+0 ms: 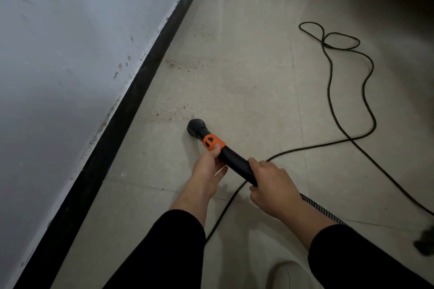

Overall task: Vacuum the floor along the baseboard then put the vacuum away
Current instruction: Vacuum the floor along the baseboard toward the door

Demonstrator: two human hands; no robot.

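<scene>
Vacuum wand (234, 162): black rigid tube, slightly curved, with an orange collar (212, 142) near the front and a round black nozzle (196, 126) at the tip. The nozzle sits down on the floor (249, 73), which is beige tile with visible grout lines, near the black baseboard (131, 101) but apart from it, with a strip of tile between them. The wand angles up and back from the nozzle toward the person, and a grey-black ribbed hose (317, 209) comes out of its rear end behind the right wrist. Left hand (206, 172) pinches the tube just behind the collar: the thumb (217, 149) lies on top, touching the orange edge, with a finger curled under, while the remaining fingers are loosely extended below the tube and not wrapped around it. Right hand (270, 186) is further back, with all its fingers (253, 164) curled tightly around the tube's rear end in a full grip. Both arms are in black sleeves (178, 248). A brownish dust patch (175, 111) lies on the tile just ahead of the nozzle, and more specks run further along the baseboard. A black power cord (338, 91) loops over the floor to the right and passes under the wand. The white wall (58, 54) above the baseboard is scuffed. The toe of a white shoe (284, 274) shows at the bottom edge.
</scene>
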